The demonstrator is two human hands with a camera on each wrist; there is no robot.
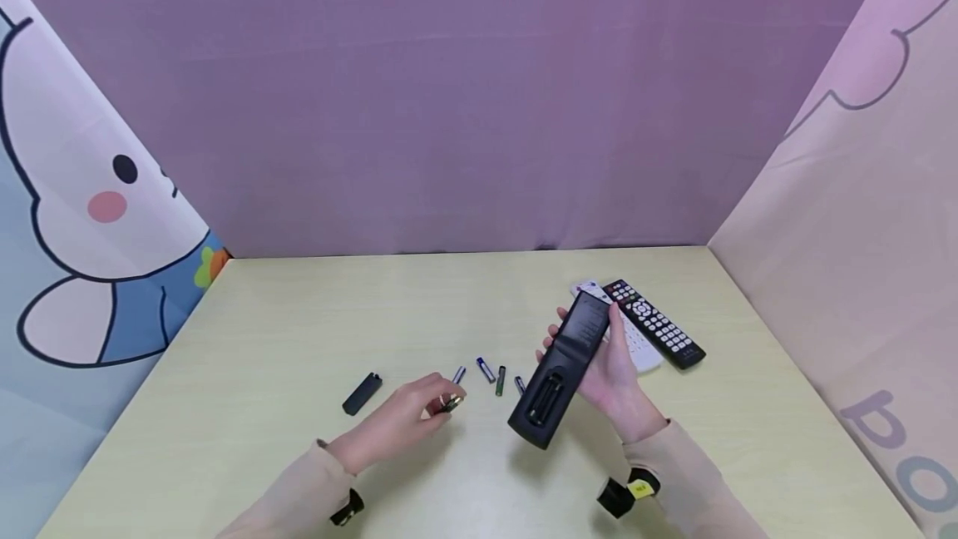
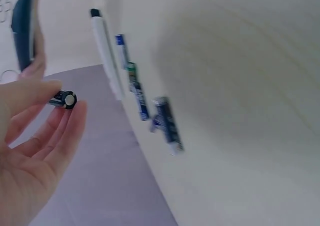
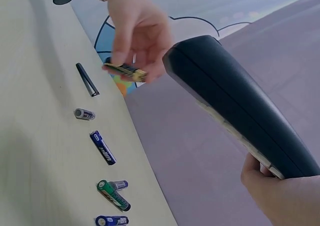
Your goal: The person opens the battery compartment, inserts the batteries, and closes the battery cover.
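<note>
My left hand (image 1: 410,418) pinches a dark and gold battery (image 3: 126,71) between thumb and fingertips, above the table. The battery's round end faces the camera in the left wrist view. In my right hand (image 1: 615,377) is a black remote control (image 1: 572,348), gripped with its back turned up and tilted. The battery compartment (image 1: 546,399) at its lower end is uncovered, and its inside looks dark. Between the hands lie several loose batteries, among them a green one (image 1: 501,381) and a blue one (image 1: 486,369). Left of them rests a black battery cover (image 1: 362,393).
Behind my right hand, a white remote control (image 1: 644,352) and a black one with white buttons (image 1: 654,324) lie side by side on the pale table (image 1: 299,306). A purple cloth wall (image 1: 464,106) stands at the back, with printed panels on both sides.
</note>
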